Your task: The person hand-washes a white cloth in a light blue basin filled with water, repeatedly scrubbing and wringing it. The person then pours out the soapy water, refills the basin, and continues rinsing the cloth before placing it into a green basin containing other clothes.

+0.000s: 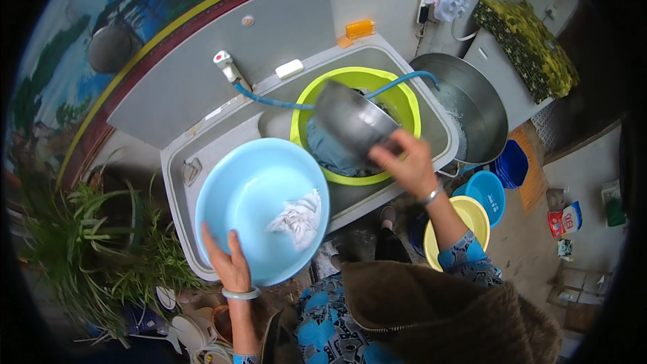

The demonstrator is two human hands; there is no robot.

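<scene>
My left hand (230, 265) grips the near left rim of a light blue plastic basin (237, 202), which holds a crumpled white cloth (299, 218). In my right hand (412, 162) is a metal bowl (354, 119), tilted and blurred by motion, held by its rim. The bowl is above a lime-green basin (417, 111) standing in the sink (172, 182). Inside that basin lies grey-blue cloth (326, 149), partly hidden by the bowl. A blue hose (268, 101) runs from the tap (230, 68), passes behind the bowl and ends over a large metal tub (485, 96) holding water.
A white soap bar (289, 69) and an orange brush (360, 29) sit along the sink's back ledge. Potted plants (101, 242) crowd the left side. On the floor at right stand a yellow basin (472, 212), a blue basin (488, 197) and a dark blue bucket (513, 164).
</scene>
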